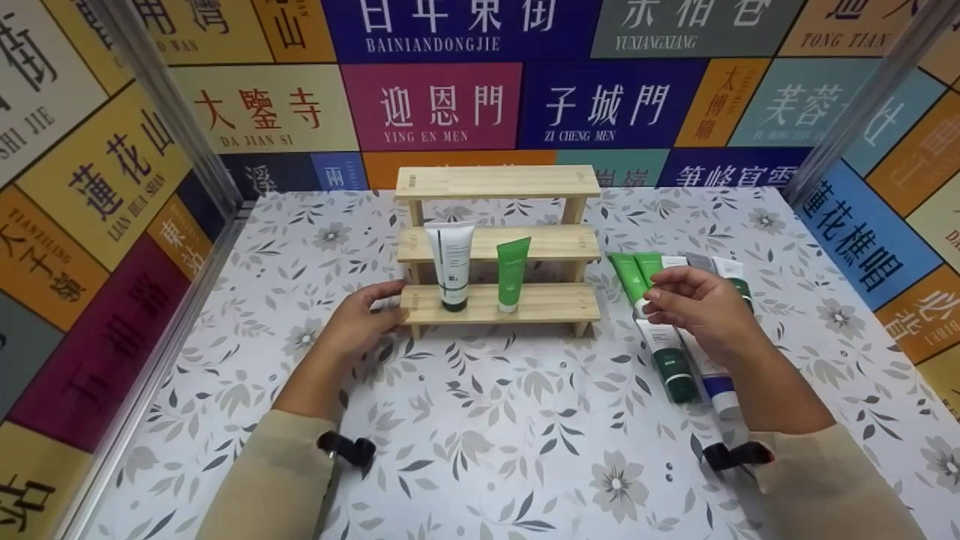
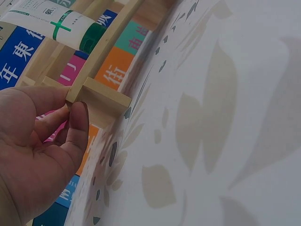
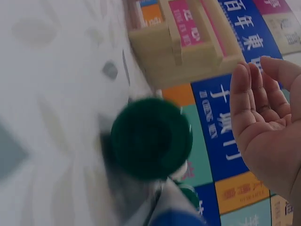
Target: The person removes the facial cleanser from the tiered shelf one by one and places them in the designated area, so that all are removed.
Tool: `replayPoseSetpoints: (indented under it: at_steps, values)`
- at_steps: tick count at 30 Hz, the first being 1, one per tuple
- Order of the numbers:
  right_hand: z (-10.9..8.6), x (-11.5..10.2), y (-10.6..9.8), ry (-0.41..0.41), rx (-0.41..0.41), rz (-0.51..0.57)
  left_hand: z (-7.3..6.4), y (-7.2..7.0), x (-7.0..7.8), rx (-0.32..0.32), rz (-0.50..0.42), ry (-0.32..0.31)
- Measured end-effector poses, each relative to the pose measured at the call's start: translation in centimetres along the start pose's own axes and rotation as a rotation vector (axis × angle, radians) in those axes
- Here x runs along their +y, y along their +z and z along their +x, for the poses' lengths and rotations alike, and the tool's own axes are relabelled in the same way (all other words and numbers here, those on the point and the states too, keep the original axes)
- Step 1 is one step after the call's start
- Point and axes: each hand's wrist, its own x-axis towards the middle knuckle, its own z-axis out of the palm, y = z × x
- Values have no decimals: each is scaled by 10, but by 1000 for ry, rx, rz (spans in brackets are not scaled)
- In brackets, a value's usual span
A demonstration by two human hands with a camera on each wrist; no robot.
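Note:
My left hand (image 1: 369, 315) pinches the left end of the lowest step of a three-step wooden shelf (image 1: 555, 300). In the left wrist view, thumb and fingertips meet at the corner of that board (image 2: 89, 77). A white tube with a dark cap (image 1: 452, 259) and a smaller green tube (image 1: 513, 274) stand upright on this step. Over a group of tubes on the right hovers my right hand (image 1: 701, 311), fingers loosely bent and nothing between them. Beneath it lie green tubes (image 1: 628, 274), a white tube with a dark green cap (image 1: 667, 360) and one with a purple band (image 1: 718, 385).
Leaf-and-flower patterned cloth (image 1: 480, 450) covers the table. Printed panels with large characters (image 1: 435, 105) rise behind the shelf and along both sides. In the right wrist view, a dark green cap (image 3: 153, 139) looms close to the camera, with the shelf's end (image 3: 188, 70) beyond.

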Motion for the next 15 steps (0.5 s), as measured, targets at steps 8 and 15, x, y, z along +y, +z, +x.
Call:
replayPoseSetpoints:
  at_steps: [8, 15]
  values:
    - [13, -10, 39, -84, -30, -41, 1, 0, 0, 0, 17, -6]
    - [28, -14, 70, -126, -73, -9, 3, -1, -1, 0, 22, -7]
